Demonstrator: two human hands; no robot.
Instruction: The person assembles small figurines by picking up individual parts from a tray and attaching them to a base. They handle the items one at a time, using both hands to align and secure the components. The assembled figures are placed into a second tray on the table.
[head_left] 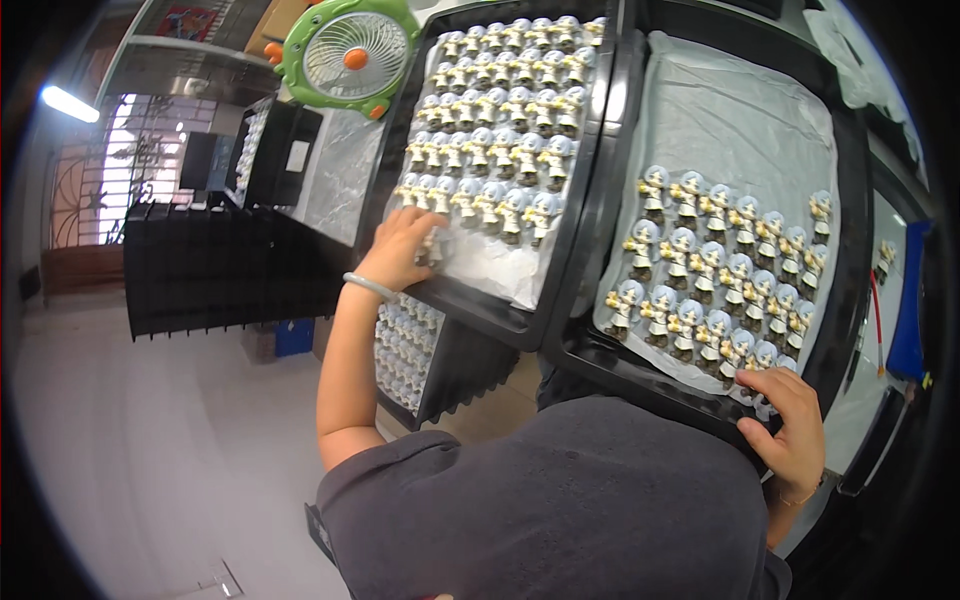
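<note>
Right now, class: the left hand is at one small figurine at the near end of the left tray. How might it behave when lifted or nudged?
The figurine looks small against the left hand, so probably light. Its large rounded head over a narrow body suggests it tips easily if nudged. It stands on a thin white sheet lining the black tray, so it might slide. Whether it is fragile cannot be told.

red poster top left, brown cardboard box beside it

One head-worn fisheye view looks steeply down from above the person's shoulders (dark shirt fills the lower centre), facing two black trays close ahead at upper centre and right. Floor curves away at lower left; the rim bends straight edges.
</note>
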